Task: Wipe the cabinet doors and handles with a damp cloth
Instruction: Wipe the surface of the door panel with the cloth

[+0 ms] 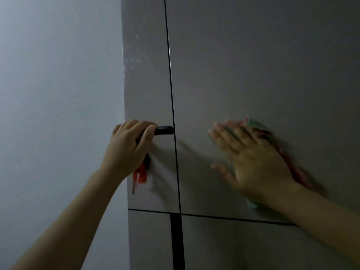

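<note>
Right hand, fingers straight, presses the green cloth flat on the door; left hand grips the black handle, lying level, pointing right.

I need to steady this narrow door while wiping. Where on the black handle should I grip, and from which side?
Grip the black handle on its horizontal bar, reaching from the wall side, fingers curled over the top as the left hand does. Its free end points toward the door gap.
</note>
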Motion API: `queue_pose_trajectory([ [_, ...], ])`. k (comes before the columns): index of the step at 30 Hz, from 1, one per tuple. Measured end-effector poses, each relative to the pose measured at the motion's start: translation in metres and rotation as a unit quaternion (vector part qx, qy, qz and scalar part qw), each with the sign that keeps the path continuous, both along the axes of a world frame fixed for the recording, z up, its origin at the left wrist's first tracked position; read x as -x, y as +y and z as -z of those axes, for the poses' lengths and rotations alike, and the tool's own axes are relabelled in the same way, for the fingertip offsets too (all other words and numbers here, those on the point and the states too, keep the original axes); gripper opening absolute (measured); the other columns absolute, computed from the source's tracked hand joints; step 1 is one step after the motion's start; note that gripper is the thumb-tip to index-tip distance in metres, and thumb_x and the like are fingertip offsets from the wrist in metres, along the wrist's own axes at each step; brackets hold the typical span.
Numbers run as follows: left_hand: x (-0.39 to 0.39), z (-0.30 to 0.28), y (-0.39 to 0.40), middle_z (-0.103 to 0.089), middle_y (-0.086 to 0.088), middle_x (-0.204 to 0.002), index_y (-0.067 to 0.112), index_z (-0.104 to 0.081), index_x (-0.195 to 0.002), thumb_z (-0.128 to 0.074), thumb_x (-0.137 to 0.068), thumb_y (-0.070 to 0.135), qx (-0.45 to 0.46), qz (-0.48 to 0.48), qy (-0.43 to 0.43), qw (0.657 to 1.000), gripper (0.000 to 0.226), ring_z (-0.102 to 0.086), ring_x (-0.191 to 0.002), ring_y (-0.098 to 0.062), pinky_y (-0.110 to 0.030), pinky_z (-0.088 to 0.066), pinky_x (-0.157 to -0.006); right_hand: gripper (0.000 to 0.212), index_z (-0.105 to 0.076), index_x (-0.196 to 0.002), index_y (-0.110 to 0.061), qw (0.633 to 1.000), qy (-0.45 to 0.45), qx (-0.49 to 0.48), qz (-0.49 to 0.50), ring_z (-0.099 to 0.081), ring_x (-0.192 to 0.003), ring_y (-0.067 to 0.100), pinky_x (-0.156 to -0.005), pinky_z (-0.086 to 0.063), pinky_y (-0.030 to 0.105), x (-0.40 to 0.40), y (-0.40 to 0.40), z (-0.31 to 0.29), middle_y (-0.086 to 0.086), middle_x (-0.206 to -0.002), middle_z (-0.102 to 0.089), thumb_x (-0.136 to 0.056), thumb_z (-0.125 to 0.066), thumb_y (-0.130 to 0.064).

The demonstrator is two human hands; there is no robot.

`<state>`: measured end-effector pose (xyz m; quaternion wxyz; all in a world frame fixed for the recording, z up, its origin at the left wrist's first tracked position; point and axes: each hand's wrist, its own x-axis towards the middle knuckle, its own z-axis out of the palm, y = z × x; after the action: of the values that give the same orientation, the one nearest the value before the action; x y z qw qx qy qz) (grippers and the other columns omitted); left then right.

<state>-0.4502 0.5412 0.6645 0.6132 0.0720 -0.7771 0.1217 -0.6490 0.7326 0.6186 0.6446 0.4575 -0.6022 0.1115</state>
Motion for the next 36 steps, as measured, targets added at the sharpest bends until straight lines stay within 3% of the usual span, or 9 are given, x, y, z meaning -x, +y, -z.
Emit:
queue_pose_trajectory([
  [4,0.011,0.006,0.02,-0.065,-0.003,-0.101,0.014,-0.068,-0.109,-0.026,-0.096,0.045,-0.001,-0.005,0.069,0.998,0.054,-0.055,-0.098,-0.022,-0.027,-0.028,-0.089,0.068,-0.033,-0.146,-0.007,0.993,-0.073,0.092,0.006,-0.027,-0.141,0.031,-0.115,-0.012,0.045,-0.015,-0.025,-0.02,0.011,-0.152,-0.032,-0.093,-0.029,-0.049],
  [9,0.055,0.025,0.078,-0.064,-0.006,-0.121,0.008,-0.063,-0.12,-0.038,-0.096,0.024,0.123,0.059,0.081,0.987,0.038,-0.054,-0.116,-0.017,-0.04,-0.023,-0.114,0.066,-0.037,-0.145,-0.014,0.996,0.005,-0.094,-0.005,-0.027,-0.14,0.02,-0.105,-0.021,0.033,-0.002,0.01,0.041,0.003,-0.152,-0.032,-0.093,-0.029,-0.054],
  [12,0.088,0.035,0.105,-0.053,-0.008,-0.137,0.008,-0.056,-0.13,-0.037,-0.096,0.019,0.118,0.128,0.02,0.985,0.04,-0.043,-0.131,-0.017,-0.039,-0.019,-0.118,0.063,-0.034,-0.146,-0.014,0.999,-0.037,0.014,0.021,-0.024,-0.141,0.022,-0.112,-0.015,0.037,0.024,0.058,0.009,0.005,-0.152,-0.032,-0.095,-0.026,-0.05],
  [16,0.125,0.036,0.107,-0.018,-0.003,-0.158,0.019,-0.033,-0.147,-0.028,-0.097,0.032,0.014,0.109,0.028,0.994,0.053,-0.006,-0.146,-0.01,-0.031,-0.002,-0.12,0.062,-0.025,-0.149,-0.009,0.971,-0.125,0.198,0.048,-0.018,-0.144,0.028,-0.118,-0.007,0.044,0.023,0.063,-0.014,0.009,-0.155,-0.024,-0.098,-0.022,-0.045],
  [20,0.145,0.038,0.104,-0.019,-0.011,-0.158,0.012,-0.03,-0.148,-0.029,-0.096,0.034,0.02,0.047,0.077,0.996,0.057,-0.01,-0.146,-0.021,-0.039,-0.006,-0.119,0.058,-0.031,-0.147,-0.011,0.999,-0.038,0.022,0.022,-0.022,-0.143,0.025,-0.116,-0.014,0.042,0.017,0.053,0.043,0.007,-0.154,-0.028,-0.098,-0.027,-0.042],
  [22,0.146,0.039,0.103,-0.024,-0.012,-0.156,0.011,-0.032,-0.148,-0.03,-0.095,0.032,0.032,0.036,0.092,0.995,0.056,-0.015,-0.146,-0.024,-0.04,-0.009,-0.119,0.056,-0.033,-0.147,-0.015,0.999,0.002,-0.027,0.018,-0.027,-0.141,0.021,-0.113,-0.016,0.037,0.035,0.082,0.035,0.003,-0.152,-0.03,-0.096,-0.03,-0.04],
  [28,0.147,0.039,0.102,-0.024,-0.013,-0.156,0.011,-0.032,-0.148,-0.03,-0.095,0.028,0.037,0.031,0.1,0.994,0.056,-0.016,-0.145,-0.025,-0.039,-0.01,-0.12,0.061,-0.026,-0.149,-0.01,0.965,-0.114,0.227,0.067,-0.021,-0.143,0.031,-0.117,-0.007,0.044,0.046,0.097,-0.009,0.01,-0.155,-0.026,-0.098,-0.024,-0.042],
  [33,0.147,0.039,0.102,-0.025,-0.015,-0.155,0.01,-0.033,-0.147,-0.031,-0.095,0.028,0.038,0.034,0.105,0.993,0.055,-0.019,-0.145,-0.028,-0.041,-0.011,-0.119,0.06,-0.028,-0.149,-0.014,0.998,-0.021,-0.047,0.047,-0.021,-0.144,0.021,-0.113,-0.019,0.041,0.046,0.109,0.056,0.003,-0.155,-0.025,-0.096,-0.03,-0.043],
  [36,0.146,0.039,0.104,-0.025,-0.014,-0.156,0.01,-0.033,-0.147,-0.032,-0.094,0.03,0.032,0.028,0.102,0.994,0.056,-0.018,-0.145,-0.028,-0.039,-0.009,-0.119,0.059,-0.026,-0.149,-0.016,0.997,-0.034,0.004,0.07,-0.022,-0.143,0.021,-0.115,-0.014,0.038,0.073,0.156,0.033,0.003,-0.154,-0.025,-0.096,-0.029,-0.042],
])
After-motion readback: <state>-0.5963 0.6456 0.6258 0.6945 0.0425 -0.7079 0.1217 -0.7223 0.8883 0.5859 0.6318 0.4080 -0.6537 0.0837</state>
